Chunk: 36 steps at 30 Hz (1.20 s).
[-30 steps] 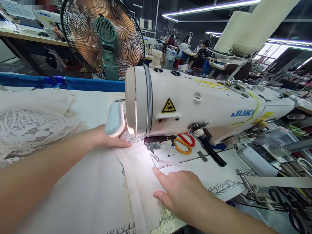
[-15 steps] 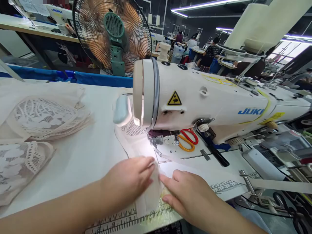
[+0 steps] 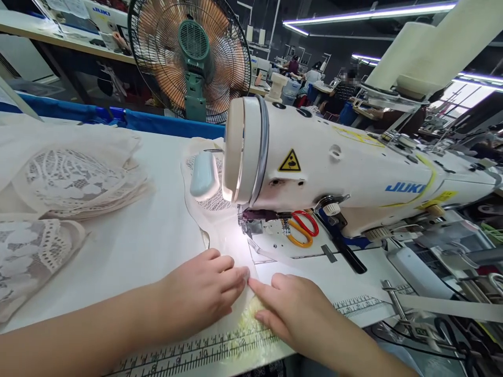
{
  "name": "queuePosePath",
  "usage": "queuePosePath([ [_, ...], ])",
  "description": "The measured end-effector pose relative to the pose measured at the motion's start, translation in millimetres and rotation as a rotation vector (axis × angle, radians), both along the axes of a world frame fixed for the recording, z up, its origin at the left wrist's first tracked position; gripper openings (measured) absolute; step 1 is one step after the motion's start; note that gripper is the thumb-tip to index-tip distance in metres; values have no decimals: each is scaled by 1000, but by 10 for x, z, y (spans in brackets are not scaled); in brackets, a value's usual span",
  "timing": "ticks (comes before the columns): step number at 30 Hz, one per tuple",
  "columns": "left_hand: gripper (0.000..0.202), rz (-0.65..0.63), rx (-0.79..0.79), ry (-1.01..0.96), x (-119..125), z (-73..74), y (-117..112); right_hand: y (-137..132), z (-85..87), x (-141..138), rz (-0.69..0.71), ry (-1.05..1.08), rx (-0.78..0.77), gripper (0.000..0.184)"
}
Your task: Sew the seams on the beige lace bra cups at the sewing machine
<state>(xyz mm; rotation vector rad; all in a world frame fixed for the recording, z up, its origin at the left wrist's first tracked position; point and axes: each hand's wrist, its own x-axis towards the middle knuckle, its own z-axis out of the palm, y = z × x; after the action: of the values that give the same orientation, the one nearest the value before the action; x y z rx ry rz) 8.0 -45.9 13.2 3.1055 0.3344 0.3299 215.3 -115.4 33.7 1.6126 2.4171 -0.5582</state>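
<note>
On the white bench (image 3: pixel 129 262) in a strip-lit room (image 3: pixel 330 47), one fabric piece (image 3: pixel 220 235) is laid beneath one sewing machine (image 3: pixel 310 175); one fan (image 3: pixel 193 57) is placed behind. The fabric is pinched by the left hand (image 3: pixel 204 288), fingers curled; the right hand (image 3: pixel 296 306), fingers parted, is rested alongside.

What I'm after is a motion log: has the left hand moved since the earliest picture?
Yes: against the sewing machine, the left hand has moved toward the ruler markings, and now sits beside the right hand.
</note>
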Motion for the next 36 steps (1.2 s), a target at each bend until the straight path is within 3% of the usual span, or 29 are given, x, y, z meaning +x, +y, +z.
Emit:
queuePosePath([
  [5,25,-31,31,-46,-14,36,73,123,0,-34,-2,-19,31,41],
  [14,38,-68,20,-61,-45,-16,285,357,67,-140,21,-105,-3,48],
  [22,44,-143,120,-111,-117,-74,537,486,124,-224,52,-191,-9,55],
  [29,36,-133,140,-51,-163,-128,726,557,212,-325,8,-285,-96,63],
  [36,36,-104,85,21,-195,-72,878,632,223,-437,-14,-353,-144,69],
])
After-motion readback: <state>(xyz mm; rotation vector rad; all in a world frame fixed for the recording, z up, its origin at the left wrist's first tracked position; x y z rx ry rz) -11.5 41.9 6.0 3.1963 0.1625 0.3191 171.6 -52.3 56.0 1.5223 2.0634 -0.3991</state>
